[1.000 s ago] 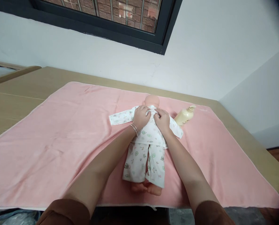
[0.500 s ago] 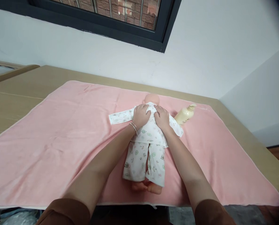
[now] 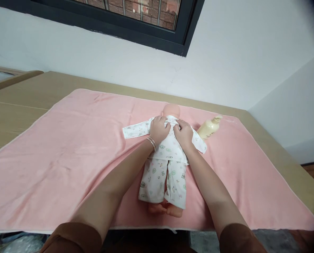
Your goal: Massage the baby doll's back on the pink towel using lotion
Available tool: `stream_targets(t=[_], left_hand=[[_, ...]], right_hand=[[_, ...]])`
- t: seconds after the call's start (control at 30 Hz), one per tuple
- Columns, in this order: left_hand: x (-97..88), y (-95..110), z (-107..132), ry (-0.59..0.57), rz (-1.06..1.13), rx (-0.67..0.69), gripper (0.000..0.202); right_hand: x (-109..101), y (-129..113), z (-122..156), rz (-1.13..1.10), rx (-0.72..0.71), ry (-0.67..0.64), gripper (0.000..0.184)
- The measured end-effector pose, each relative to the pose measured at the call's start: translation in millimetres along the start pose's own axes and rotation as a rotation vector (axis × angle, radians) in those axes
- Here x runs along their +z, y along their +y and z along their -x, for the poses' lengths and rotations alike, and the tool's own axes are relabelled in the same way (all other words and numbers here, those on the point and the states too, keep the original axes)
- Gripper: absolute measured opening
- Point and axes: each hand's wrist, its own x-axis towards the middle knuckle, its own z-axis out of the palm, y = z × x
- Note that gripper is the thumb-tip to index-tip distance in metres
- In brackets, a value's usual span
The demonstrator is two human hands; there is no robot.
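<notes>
A baby doll (image 3: 171,110) lies on its back on a pink towel (image 3: 67,147), dressed in a white printed top (image 3: 170,147) and matching trousers (image 3: 163,182). Both hands rest on the doll's chest just below the neck. My left hand (image 3: 159,129), with a bracelet at the wrist, has its fingers curled on the top's collar. My right hand (image 3: 183,133) pinches the collar edge beside it. The doll's bare feet (image 3: 165,209) stick out near the towel's front edge.
A cream pump bottle (image 3: 209,128) lies on the towel right of the doll's sleeve. The towel covers a tan table (image 3: 19,102) that stands against a white wall, with a dark-framed window above. A wooden edge shows at far left.
Both hands have shifted slightly at the doll's neck, from lying over the chest to gripping the collar edge. The doll and bottle have stayed in place.
</notes>
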Motion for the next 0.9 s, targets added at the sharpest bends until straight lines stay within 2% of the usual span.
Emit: stream_targets(t=[0.17,0.3,0.47,0.7,0.9], left_hand=[[1.4,-1.8,-4.0,-0.089,0.009,0.007,0.032],[-0.3,-2.0,-5.4,-0.115,0.018,0.023,0.032],[-1.6,-1.6,-4.0,-0.078,0.044,0.016,0.025],[-1.8,1.0,-0.5,0.005,0.004,-0.007,0.013],[-0.4,1.2,0.5,0.016,0.007,-0.010,0.015]], right_hand=[[3.9,10.2,-8.6,0.018,-0.075,-0.140,0.047],[5.8,14.8,-11.0,0.024,-0.100,-0.176,0.049],[5.8,13.5,-8.4,-0.008,-0.112,-0.114,0.043],[1.3,2.6,1.8,-0.015,-0.025,0.039,0.032],[-5.3,-8.1,5.3,0.017,0.114,0.026,0.029]])
